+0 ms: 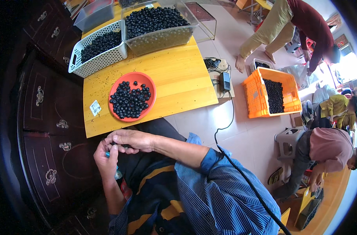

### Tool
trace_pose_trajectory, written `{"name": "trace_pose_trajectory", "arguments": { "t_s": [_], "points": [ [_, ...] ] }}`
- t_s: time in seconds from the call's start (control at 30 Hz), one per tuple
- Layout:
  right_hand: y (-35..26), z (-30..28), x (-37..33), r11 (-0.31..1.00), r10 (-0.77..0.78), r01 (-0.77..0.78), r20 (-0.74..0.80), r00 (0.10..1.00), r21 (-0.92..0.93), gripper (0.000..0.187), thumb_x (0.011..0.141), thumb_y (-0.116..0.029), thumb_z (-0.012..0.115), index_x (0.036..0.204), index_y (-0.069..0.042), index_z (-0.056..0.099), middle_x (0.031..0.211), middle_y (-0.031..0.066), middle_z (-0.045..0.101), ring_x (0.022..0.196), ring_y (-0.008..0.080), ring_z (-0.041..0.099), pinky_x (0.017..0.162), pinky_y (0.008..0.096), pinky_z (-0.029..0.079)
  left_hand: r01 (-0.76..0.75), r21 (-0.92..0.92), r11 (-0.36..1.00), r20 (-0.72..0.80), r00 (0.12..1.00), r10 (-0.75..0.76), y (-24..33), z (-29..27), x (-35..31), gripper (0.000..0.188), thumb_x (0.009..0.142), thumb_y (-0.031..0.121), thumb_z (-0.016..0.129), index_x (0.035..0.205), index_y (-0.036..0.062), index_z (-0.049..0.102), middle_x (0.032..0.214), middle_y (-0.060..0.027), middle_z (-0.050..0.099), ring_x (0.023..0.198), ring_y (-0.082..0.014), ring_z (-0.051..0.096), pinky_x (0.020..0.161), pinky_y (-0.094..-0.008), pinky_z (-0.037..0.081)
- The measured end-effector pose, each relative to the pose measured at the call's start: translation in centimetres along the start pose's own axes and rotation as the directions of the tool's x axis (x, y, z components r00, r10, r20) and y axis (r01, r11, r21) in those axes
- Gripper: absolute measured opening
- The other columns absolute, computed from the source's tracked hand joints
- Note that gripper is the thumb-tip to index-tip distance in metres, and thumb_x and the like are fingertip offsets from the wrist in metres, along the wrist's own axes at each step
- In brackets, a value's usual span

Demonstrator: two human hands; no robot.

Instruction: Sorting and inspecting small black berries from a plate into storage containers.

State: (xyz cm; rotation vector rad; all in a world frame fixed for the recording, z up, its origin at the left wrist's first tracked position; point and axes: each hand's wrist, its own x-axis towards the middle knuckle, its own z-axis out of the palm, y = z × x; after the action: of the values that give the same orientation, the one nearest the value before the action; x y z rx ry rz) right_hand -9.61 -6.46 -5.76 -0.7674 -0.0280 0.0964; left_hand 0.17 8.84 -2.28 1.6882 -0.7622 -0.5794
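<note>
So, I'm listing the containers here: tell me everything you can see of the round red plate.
The orange-red plate is round and shallow with a smooth rim, and looks like plastic. It lies flat on the yellow wooden table. Dark, shiny, bead-like pieces cover much of its inside, leaving bare red mostly around the edge. A small white label lies apart, to its left. Neither the left hand nor the right hand touches it. Its underside is hidden.

**Left hand and right hand are touching each other closely**

The left forearm is standing nearly upright, its thumb pointing up. The right forearm is stretching crosswise, its thumb pointing left, fingers curling beneath. The overlapping fingers are partly hiding both grips.
</note>
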Motion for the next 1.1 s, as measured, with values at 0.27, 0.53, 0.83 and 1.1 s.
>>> {"name": "trace_pose_trajectory", "arguments": {
  "t_s": [0.27, 0.53, 0.83, 1.1],
  "points": [
    [0.5, -0.4, 0.8, 0.996, 0.068, -0.077, -0.180, 0.981, -0.043, 0.029, 0.104, -0.038, 0.052, 0.091, -0.013, 0.057, 0.074, -0.0054, 0.050, 0.053, 0.0035, 0.040, 0.043, 0.0194, 0.026, -0.048, 0.160, 0.986, -0.049, 0.997, 0.056, 0.3, -0.9, 0.1, 0.013, 0.091, -0.001, 0.062, 0.103, 0.0007, 0.068, 0.075, 0.0059, 0.055, 0.065, -0.0014, 0.046, 0.058, -0.0191, 0.037],
    [-0.3, -0.1, -0.1, 0.997, 0.045, -0.059, -0.221, 0.974, -0.055, 0.018, 0.102, -0.029, 0.060, 0.102, -0.011, 0.060, 0.071, -0.0062, 0.049, 0.052, 0.0018, 0.038, 0.044, 0.0179, 0.026, -0.254, 0.370, 0.894, 0.037, 0.965, 0.259, 1.4, 0.0, 0.9, 0.026, 0.082, 0.001, 0.070, 0.108, 0.0031, 0.069, 0.074, -0.0089, 0.068, 0.065, -0.0178, 0.068, 0.059, -0.0318, 0.052],
    [-1.7, 0.5, -0.6, 0.978, 0.102, -0.071, -0.149, 0.983, 0.198, 0.019, 0.101, -0.030, 0.062, 0.095, -0.012, 0.058, 0.069, -0.0077, 0.043, 0.053, 0.0019, 0.034, 0.045, 0.0176, 0.024, -0.299, 0.183, 0.937, 0.032, 0.954, 0.298, 2.9, -0.3, 1.3, 0.021, 0.081, 0.002, 0.077, 0.101, 0.0023, 0.071, 0.074, -0.0035, 0.066, 0.061, -0.0084, 0.056, 0.058, -0.0244, 0.046],
    [-1.6, -0.3, -0.8, 0.928, 0.133, -0.109, -0.042, 0.990, 0.357, 0.018, 0.098, -0.027, 0.066, 0.100, -0.012, 0.056, 0.071, -0.0064, 0.044, 0.054, 0.0025, 0.034, 0.044, 0.0153, 0.026, -0.152, -0.241, 0.958, 0.116, 0.976, 0.184, 1.2, -0.1, 1.6, 0.009, 0.091, 0.009, 0.073, 0.095, 0.0029, 0.067, 0.075, 0.0020, 0.063, 0.058, -0.0020, 0.050, 0.052, -0.0204, 0.040]
  ]
}}
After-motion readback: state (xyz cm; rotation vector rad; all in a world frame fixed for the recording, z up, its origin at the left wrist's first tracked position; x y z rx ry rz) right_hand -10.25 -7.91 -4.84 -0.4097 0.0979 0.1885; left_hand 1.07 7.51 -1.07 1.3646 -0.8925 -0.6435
